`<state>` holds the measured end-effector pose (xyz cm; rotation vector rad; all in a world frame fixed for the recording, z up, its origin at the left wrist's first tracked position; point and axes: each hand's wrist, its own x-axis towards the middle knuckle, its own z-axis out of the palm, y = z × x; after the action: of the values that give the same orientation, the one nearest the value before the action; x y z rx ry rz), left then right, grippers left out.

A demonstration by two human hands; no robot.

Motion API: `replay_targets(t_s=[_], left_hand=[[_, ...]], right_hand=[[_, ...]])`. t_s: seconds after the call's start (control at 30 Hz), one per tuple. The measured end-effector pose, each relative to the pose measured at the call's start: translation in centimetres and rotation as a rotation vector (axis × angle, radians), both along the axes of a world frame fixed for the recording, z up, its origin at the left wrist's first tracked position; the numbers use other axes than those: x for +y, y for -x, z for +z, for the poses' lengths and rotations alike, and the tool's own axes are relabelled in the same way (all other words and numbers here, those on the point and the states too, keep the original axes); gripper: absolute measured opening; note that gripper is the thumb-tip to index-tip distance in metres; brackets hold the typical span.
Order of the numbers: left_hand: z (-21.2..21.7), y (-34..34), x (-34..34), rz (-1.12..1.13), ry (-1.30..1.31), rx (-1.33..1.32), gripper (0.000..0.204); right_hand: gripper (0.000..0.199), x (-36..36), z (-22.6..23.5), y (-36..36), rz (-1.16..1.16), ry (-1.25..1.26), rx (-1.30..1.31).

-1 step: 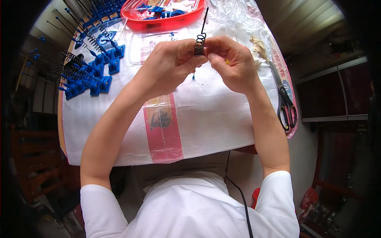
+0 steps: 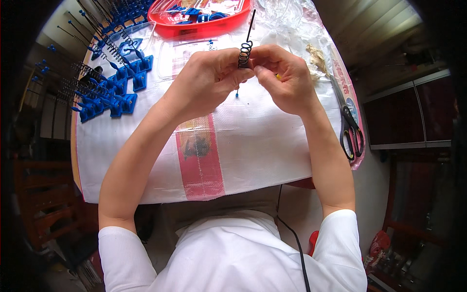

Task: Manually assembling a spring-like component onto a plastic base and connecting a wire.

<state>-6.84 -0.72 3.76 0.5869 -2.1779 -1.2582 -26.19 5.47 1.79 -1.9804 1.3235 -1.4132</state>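
Over the middle of the covered table, my left hand is closed on a black coil spring, pinched between thumb and fingers. The spring stands upright, and a straight black end sticks up from its coils. Below the fingers shows a thin stem with a small blue tip; its join to the spring is hidden. My right hand meets the left one at the spring's lower end, its thumb and forefinger pinched together. What lies between them is hidden. A small yellow bit shows by the right fingers.
Several blue plastic bases with black springs crowd the left side. A red tray with blue parts stands at the back, near a clear plastic lid. Black-handled scissors lie along the right edge, by crumpled clear plastic.
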Motion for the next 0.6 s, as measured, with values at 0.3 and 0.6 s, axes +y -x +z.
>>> replay_targets(t_s=[0.3,0.6], left_hand=[[-0.06,-0.07,-0.06,-0.026,0.007,0.032,0.013],[-0.14,-0.05,0.01,-0.020,0.035,0.037,0.014]], right_hand=[[0.021,0.04,-0.19,-0.36,0.038,-0.017,0.007],[0.020,-0.08,-0.37,-0.11,-0.010,-0.015,0.031]])
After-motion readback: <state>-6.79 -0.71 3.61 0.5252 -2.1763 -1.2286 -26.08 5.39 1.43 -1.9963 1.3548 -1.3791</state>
